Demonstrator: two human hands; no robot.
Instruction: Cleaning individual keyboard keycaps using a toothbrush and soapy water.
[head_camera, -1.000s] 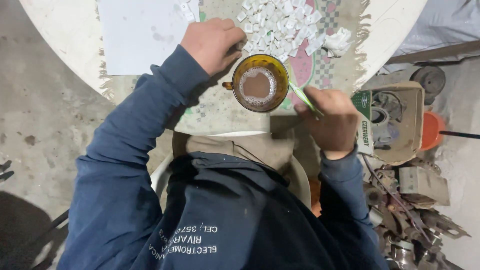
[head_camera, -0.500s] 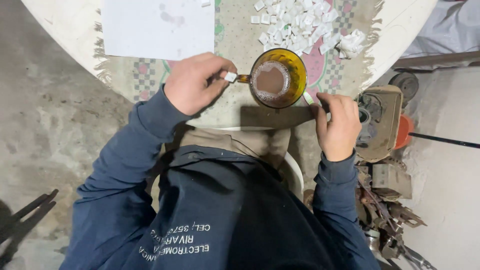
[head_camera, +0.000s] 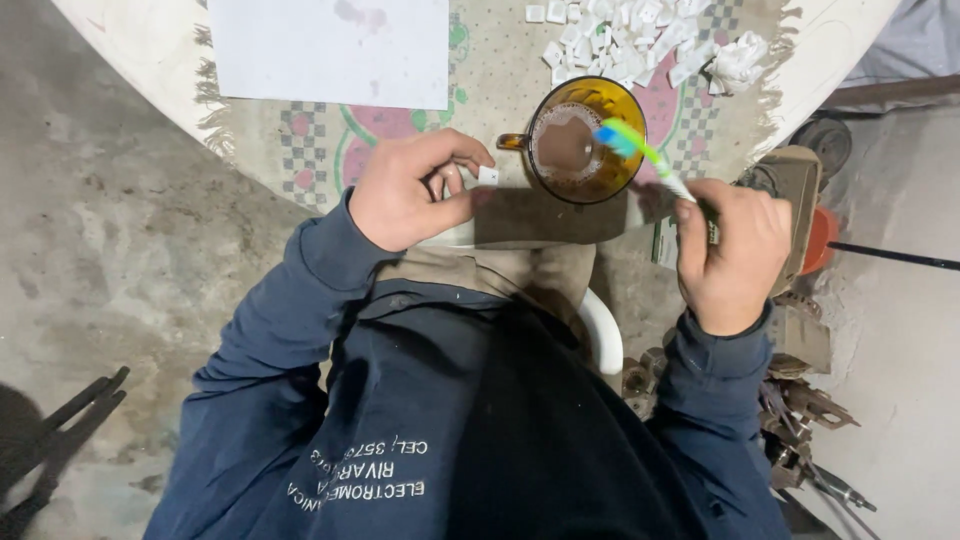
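Fringed, patterned cloth (head_camera: 480, 120) covered the pale round table (head_camera: 130, 40) across the top of the frame, with a white rectangular sheet of paper (head_camera: 330, 50) lying flat at upper left. A heap of small white square pieces (head_camera: 630, 35) sat at upper centre-right, a crumpled white wad (head_camera: 738, 62) at its right edge. Just below the heap stood an amber glass cup with a side handle (head_camera: 585, 140), holding murky brown liquid; its handle pointed toward frame left.

Right hand (head_camera: 735, 255), right of centre, was closed in a fist around the handle of a green toothbrush with a blue-and-green head (head_camera: 640, 150). The brush's long axis ran diagonally from the fist at lower right up to the head at upper left, and the head lay over the cup's mouth; whether the bristles touched the liquid could not be determined.

Left hand (head_camera: 415, 190), left of centre, had thumb and forefinger pressed together on one small white square piece (head_camera: 488, 175), held just left of the cup handle and apart from the heap.

Judgement: the step in hand appeared to be wetting the brush while a single piece was presented for scrubbing. The next move would call for bringing brush head and piece together, with the pinch kept firm on so small an item and the brush angled so its bristles meet the flat face.
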